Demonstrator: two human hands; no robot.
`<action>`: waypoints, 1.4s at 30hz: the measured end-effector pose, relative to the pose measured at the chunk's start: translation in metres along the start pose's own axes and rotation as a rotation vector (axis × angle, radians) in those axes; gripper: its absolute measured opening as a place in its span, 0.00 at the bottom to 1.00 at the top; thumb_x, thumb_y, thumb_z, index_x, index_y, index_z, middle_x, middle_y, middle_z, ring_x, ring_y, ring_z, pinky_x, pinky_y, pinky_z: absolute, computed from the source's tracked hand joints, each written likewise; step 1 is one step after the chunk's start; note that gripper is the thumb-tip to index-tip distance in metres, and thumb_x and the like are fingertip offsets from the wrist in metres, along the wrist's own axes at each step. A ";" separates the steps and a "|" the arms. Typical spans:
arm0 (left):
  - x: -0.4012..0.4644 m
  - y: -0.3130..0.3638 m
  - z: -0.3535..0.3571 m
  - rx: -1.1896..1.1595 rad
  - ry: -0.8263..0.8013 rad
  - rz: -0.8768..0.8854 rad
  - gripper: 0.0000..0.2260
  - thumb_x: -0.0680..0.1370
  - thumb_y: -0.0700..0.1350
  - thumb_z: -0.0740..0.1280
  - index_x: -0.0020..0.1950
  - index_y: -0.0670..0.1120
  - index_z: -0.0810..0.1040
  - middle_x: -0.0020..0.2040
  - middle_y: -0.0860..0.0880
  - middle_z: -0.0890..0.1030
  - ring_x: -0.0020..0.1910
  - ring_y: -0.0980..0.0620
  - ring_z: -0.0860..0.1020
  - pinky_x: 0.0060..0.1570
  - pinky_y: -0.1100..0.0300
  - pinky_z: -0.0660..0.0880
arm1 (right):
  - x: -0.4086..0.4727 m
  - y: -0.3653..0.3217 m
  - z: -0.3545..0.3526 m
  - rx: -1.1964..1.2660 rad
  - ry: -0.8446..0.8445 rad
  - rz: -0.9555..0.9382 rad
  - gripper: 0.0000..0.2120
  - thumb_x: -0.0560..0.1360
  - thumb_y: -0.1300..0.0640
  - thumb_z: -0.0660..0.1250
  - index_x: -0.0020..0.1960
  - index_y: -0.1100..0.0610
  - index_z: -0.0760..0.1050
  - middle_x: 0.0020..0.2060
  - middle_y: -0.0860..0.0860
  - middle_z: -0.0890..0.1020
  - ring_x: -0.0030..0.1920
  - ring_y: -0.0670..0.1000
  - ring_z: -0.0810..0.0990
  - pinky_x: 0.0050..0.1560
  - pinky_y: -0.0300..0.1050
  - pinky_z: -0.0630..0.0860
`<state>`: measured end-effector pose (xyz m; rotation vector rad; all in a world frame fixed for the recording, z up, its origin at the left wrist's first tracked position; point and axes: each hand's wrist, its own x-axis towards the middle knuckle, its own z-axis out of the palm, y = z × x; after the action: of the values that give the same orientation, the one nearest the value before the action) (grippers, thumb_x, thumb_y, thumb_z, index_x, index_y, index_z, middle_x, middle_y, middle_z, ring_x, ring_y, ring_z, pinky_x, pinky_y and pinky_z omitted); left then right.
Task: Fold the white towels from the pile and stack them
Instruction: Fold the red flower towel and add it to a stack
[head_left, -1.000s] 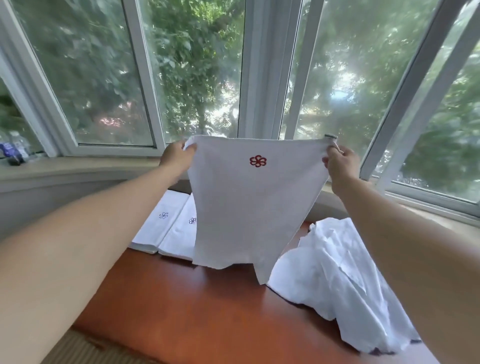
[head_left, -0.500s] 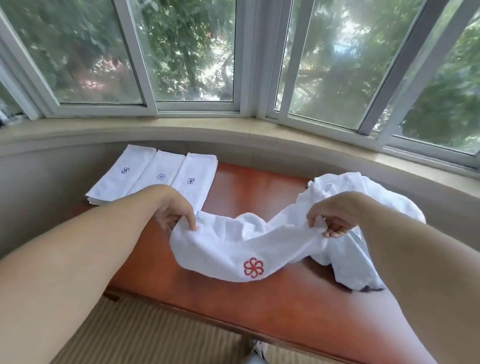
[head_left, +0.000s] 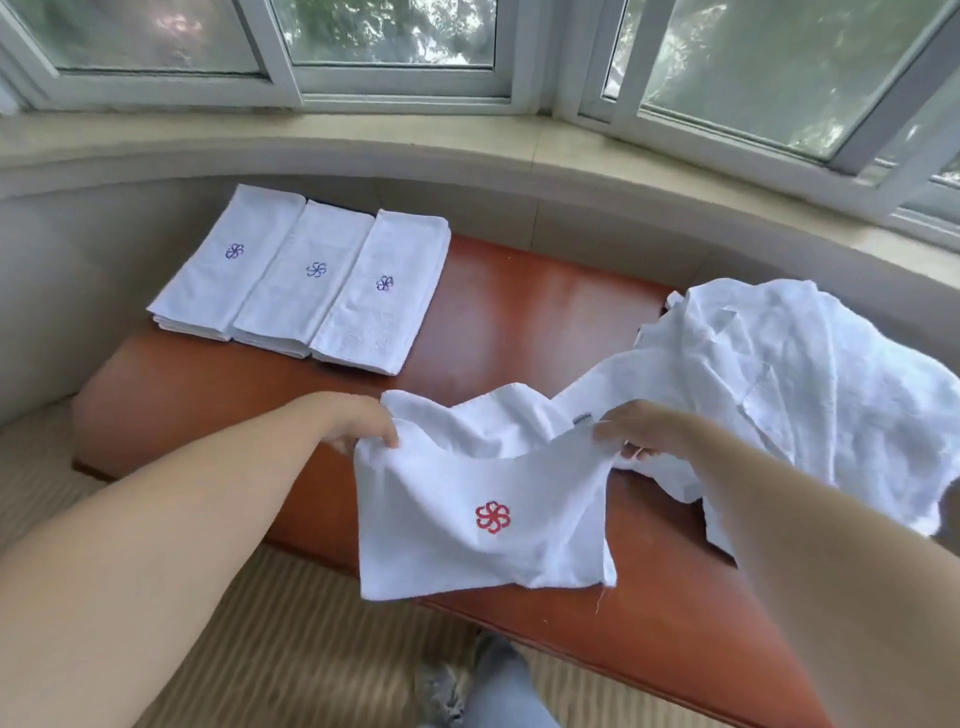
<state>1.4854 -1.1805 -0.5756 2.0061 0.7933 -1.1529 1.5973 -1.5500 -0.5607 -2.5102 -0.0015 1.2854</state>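
Note:
A white towel (head_left: 467, 499) with a red flower emblem lies partly on the red-brown table (head_left: 519, 312), its near part draped over the table's front edge. My left hand (head_left: 358, 423) pinches its left corner. My right hand (head_left: 631, 431) pinches its right corner beside a small label. To the right sits the pile of crumpled white towels (head_left: 789, 384). At the back left are three stacks of folded white towels (head_left: 306, 280), side by side, each with a dark flower emblem.
A beige curved wall and stone window sill (head_left: 467, 150) run behind the table, with white-framed windows above. Striped carpet (head_left: 291, 644) covers the floor in front. My leg and shoe (head_left: 467, 686) show below the table's front edge.
The towel was held up spread in front of the window, then brought down onto the table. Its near part now hangs flatter over the front edge, with the red emblem facing up.

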 end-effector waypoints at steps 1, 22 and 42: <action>0.012 0.001 0.002 0.033 0.089 0.071 0.09 0.78 0.43 0.67 0.57 0.45 0.79 0.54 0.46 0.80 0.45 0.49 0.79 0.42 0.58 0.76 | 0.016 -0.002 0.005 0.021 0.043 -0.069 0.07 0.76 0.54 0.65 0.45 0.56 0.80 0.37 0.51 0.78 0.37 0.52 0.75 0.38 0.41 0.70; 0.209 -0.022 -0.002 0.347 0.387 0.332 0.14 0.81 0.44 0.59 0.61 0.51 0.81 0.79 0.60 0.61 0.79 0.59 0.55 0.72 0.61 0.59 | 0.243 -0.056 0.026 0.100 -0.028 -0.360 0.16 0.76 0.56 0.65 0.61 0.59 0.83 0.63 0.50 0.82 0.60 0.53 0.79 0.61 0.47 0.74; 0.195 0.002 -0.030 0.267 0.455 0.211 0.17 0.78 0.44 0.63 0.30 0.44 0.67 0.38 0.47 0.70 0.35 0.48 0.70 0.31 0.56 0.60 | 0.242 -0.035 -0.008 -0.096 0.188 -0.285 0.13 0.77 0.56 0.60 0.34 0.55 0.70 0.29 0.51 0.72 0.34 0.55 0.72 0.33 0.44 0.65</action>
<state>1.5834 -1.1255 -0.7379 2.5566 0.6438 -0.7170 1.7530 -1.4836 -0.7378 -2.5848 -0.3727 0.9557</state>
